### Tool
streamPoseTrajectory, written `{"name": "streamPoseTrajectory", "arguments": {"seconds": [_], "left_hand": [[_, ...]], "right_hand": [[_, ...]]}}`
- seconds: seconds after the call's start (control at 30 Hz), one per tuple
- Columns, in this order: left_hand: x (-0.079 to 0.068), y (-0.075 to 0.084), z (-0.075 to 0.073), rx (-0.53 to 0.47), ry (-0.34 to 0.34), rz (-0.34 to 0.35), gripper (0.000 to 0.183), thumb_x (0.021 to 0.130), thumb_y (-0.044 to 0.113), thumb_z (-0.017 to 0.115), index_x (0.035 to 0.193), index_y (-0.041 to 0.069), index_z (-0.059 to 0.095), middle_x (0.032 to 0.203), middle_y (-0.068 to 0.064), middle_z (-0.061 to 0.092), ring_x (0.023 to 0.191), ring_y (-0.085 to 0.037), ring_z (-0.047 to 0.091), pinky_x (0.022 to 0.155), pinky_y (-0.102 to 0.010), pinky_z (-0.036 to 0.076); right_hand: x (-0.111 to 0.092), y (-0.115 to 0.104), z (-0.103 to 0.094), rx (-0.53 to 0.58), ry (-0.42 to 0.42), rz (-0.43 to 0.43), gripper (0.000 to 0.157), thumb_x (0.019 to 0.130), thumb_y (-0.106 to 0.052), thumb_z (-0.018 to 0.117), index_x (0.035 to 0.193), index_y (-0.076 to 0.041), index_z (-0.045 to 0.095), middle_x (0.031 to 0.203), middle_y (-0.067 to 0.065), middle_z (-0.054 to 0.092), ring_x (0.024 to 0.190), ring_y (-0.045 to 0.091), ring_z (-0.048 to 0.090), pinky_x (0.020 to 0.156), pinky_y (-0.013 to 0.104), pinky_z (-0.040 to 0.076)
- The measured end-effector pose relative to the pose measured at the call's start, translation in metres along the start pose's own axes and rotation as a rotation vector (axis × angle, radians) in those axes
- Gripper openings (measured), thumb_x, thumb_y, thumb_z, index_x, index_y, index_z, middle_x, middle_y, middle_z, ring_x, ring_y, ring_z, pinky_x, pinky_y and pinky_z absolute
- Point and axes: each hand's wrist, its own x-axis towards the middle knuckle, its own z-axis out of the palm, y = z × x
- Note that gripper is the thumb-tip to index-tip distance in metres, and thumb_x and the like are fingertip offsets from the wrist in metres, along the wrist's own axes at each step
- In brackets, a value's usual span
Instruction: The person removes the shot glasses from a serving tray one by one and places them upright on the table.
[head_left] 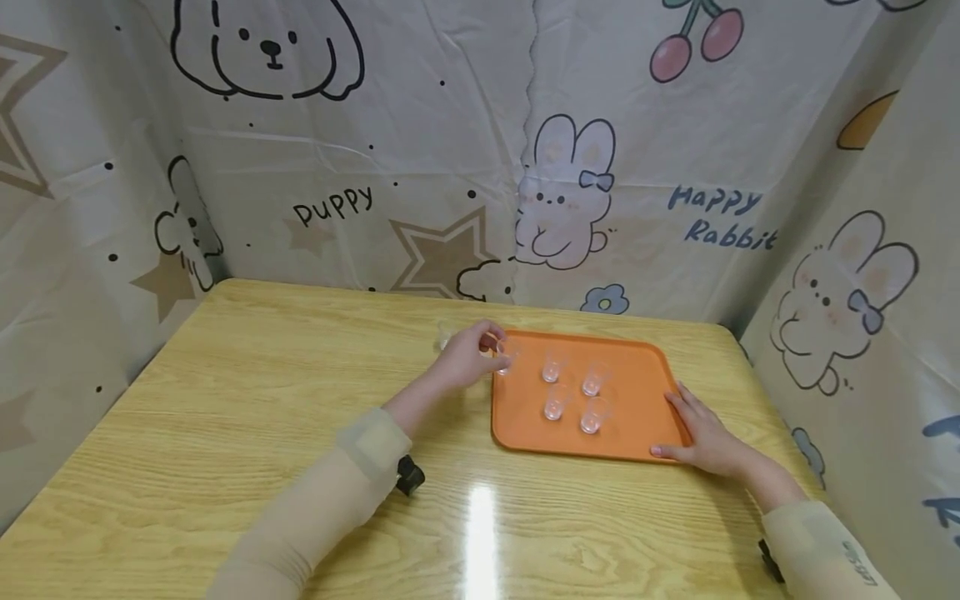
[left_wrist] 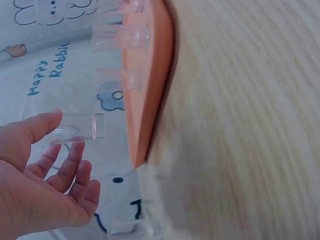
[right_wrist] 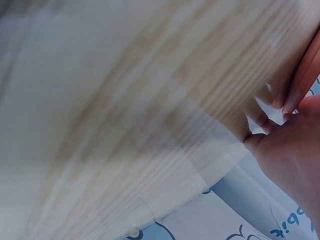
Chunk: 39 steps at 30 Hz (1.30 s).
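My left hand point(head_left: 467, 357) pinches a small clear plastic cup point(left_wrist: 77, 127) between thumb and fingers, over the left edge of an orange tray point(head_left: 637, 375). In the left wrist view the cup's thick base points toward the tray, and a gap shows between them. Several like cups, among them a front right one point(head_left: 592, 417) and a back left one point(head_left: 551, 368), stand upright in two rows on the tray. My right hand point(head_left: 708, 437) holds the tray's right edge near its front corner, thumb on the rim and fingers spread along the side.
Another clear cup point(head_left: 444, 335) stands on the wooden table point(head_left: 300, 358) left of the tray, partly behind my left hand. A printed cloth point(head_left: 450, 167) hangs along the table's back and sides.
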Motion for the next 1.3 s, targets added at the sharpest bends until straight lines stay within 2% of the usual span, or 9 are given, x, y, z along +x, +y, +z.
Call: {"name": "streamPoseTrajectory", "arguments": {"seconds": [0.23,0.47,0.67,0.8,1.03,1.3], "left_hand": [[-0.007,0.004,-0.025,-0.009,0.011,-0.012,0.036,0.077,0.024,0.069,0.107,0.012,0.054,0.095,0.000,0.057,0.097,-0.022,0.051,0.081,-0.033,0.042],[-0.014,0.004,-0.058,0.006,-0.004,-0.053,0.042,0.078,0.030,0.068,0.113,0.014,0.052,0.101,0.000,0.055,0.100,-0.021,0.048,0.082,-0.034,0.042],[-0.019,-0.008,-0.089,0.027,0.029,-0.045,0.040,0.080,0.026,0.066,0.114,0.013,0.050,0.104,-0.003,0.055,0.102,-0.022,0.047,0.086,-0.037,0.040],[-0.019,-0.018,-0.103,0.019,0.072,-0.070,0.037,0.082,0.023,0.065,0.113,0.012,0.049,0.105,-0.006,0.054,0.103,-0.024,0.046,0.087,-0.039,0.039],[-0.017,-0.043,-0.109,0.010,0.177,-0.119,0.038,0.082,0.017,0.064,0.115,0.006,0.048,0.109,-0.012,0.052,0.106,-0.028,0.044,0.091,-0.041,0.037],[-0.007,-0.078,-0.106,-0.021,0.150,-0.182,0.041,0.083,0.013,0.062,0.120,0.002,0.046,0.109,-0.014,0.052,0.105,-0.028,0.044,0.088,-0.040,0.038]], "right_hand": [[0.001,-0.001,-0.001,0.014,-0.002,0.002,0.096,0.072,-0.047,0.068,0.137,0.005,0.020,0.145,0.026,0.003,0.126,0.051,0.010,0.092,0.066,0.016],[0.000,0.002,0.001,0.024,-0.010,-0.001,0.095,0.073,-0.045,0.068,0.139,0.003,0.018,0.146,0.025,0.002,0.126,0.051,0.010,0.092,0.066,0.017],[0.001,0.001,0.001,0.021,-0.003,-0.007,0.095,0.073,-0.045,0.068,0.138,0.004,0.019,0.145,0.025,0.003,0.126,0.051,0.011,0.091,0.067,0.017],[0.002,0.002,0.001,0.016,-0.003,-0.004,0.096,0.073,-0.046,0.068,0.138,0.004,0.019,0.145,0.025,0.003,0.126,0.051,0.011,0.091,0.067,0.017],[0.001,0.003,0.001,0.015,-0.003,0.007,0.096,0.073,-0.047,0.067,0.139,0.003,0.019,0.146,0.024,0.002,0.126,0.051,0.010,0.091,0.066,0.017],[0.002,0.004,0.002,0.021,0.003,-0.003,0.096,0.073,-0.046,0.068,0.139,0.003,0.019,0.145,0.025,0.003,0.126,0.050,0.010,0.091,0.066,0.017]]}}
